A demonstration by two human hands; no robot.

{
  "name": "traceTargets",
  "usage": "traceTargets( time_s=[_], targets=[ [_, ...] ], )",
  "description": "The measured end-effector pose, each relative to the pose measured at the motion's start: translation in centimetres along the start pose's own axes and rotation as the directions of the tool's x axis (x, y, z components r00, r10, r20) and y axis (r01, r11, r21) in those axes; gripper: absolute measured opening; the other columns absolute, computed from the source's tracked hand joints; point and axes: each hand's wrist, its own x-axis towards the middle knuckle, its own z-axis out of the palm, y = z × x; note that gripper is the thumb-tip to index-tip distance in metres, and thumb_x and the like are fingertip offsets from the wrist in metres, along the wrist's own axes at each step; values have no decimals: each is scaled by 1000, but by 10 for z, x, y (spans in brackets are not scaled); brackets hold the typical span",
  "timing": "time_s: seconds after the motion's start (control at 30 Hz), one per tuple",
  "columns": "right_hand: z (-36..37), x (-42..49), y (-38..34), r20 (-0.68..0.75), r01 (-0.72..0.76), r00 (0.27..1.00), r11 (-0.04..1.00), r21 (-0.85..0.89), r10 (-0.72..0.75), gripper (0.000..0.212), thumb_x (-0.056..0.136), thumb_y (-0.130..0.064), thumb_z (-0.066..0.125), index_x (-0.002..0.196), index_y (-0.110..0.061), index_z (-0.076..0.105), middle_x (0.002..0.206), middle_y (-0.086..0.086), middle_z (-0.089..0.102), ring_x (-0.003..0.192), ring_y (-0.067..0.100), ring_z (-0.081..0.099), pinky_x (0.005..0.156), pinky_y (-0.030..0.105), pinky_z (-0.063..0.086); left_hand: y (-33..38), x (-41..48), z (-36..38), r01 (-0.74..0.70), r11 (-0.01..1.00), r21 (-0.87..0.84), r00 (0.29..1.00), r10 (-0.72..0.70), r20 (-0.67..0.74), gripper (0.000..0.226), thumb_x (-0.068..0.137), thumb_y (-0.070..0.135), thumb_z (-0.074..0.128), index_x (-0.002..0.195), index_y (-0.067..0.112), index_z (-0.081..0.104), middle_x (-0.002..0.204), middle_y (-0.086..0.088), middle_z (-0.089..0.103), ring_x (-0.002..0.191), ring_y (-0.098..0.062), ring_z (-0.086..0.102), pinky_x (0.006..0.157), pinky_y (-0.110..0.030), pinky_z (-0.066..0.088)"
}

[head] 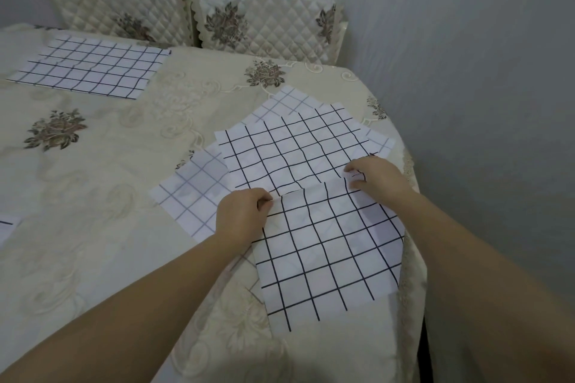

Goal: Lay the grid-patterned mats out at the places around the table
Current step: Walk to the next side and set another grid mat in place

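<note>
1. Both hands are closed on one mat. The left hand (241, 211) pinches the left end of its far edge, and the right hand (378, 179) pinches the right end of the same edge.
2. That held mat (329, 249) lies at the lower right of the frame. Its far edge is raised a little and wavy, and the rest is flat on the tablecloth (102, 183).
3. Its far edge overlaps the pile (289, 149) at centre right, where some mats are fanned out at different angles. If the fingers also catch the mat below, two mats may come up together. I cannot tell if they have caught only one.
4. The cloth looks thin and limp. I think it will sag and fold when it is carried by one edge only, and then it may land with creases.
5. The right side of the held mat is just beside the table edge (412, 246). A pull toward the body could let it slide off there.
6. A drag across the tablecloth, which is loose, may wrinkle it or shift the pile.
7. One laid mat (90, 68) is at the upper left, in front of the chairs (264, 22). A careless reach could push it out of line.
</note>
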Motion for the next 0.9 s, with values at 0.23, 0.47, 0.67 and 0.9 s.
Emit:
traceTargets(
  time_s=[0.23, 0.47, 0.67, 0.9],
  targets=[
    [-5, -2, -15, 39, 92, 995, 993, -69, -90, 20, 86, -18, 66, 104, -10, 70, 120, 7, 65, 116, 25, 55, 95, 36, 43, 12, 2, -24, -69, 994, -79, 997, 72, 33, 13, 90, 22, 60, 92, 18, 72, 79, 8, 70, 72, -7, 58, 71, -26, 49],
    [-28, -14, -30, -83, 18, 996, 999, 45, -14, 11, 87, -26, 66, 92, -16, 68, 96, 1, 71, 92, 17, 63, 77, 31, 50, 19, 10, -49, -116, 991, -58, 991, 120, 65, 13, 87, 31, 64, 94, 22, 70, 88, 12, 70, 84, -6, 63, 79, -30, 53],
    [-50, -32, -58, -129, 81, 989, 996, 28, -77, 9, 88, -23, 64, 91, -15, 65, 87, 1, 69, 82, 15, 59, 54, 17, 35, 39, 4, -65, -179, 984, 26, 979, 175, 108, 21, 89, 33, 61, 105, 23, 69, 96, 8, 72, 93, -10, 64, 83, -33, 52],
    [-70, -55, -114, -141, 237, 961, 971, -31, -239, 12, 87, -29, 65, 90, -18, 65, 75, -2, 64, 76, 19, 58, 67, 33, 48, 76, -5, -89, -267, 963, 28, 961, 264, 81, 33, 89, 43, 58, 116, 25, 67, 113, 8, 70, 108, -12, 60, 90, -32, 46]
  ],
)
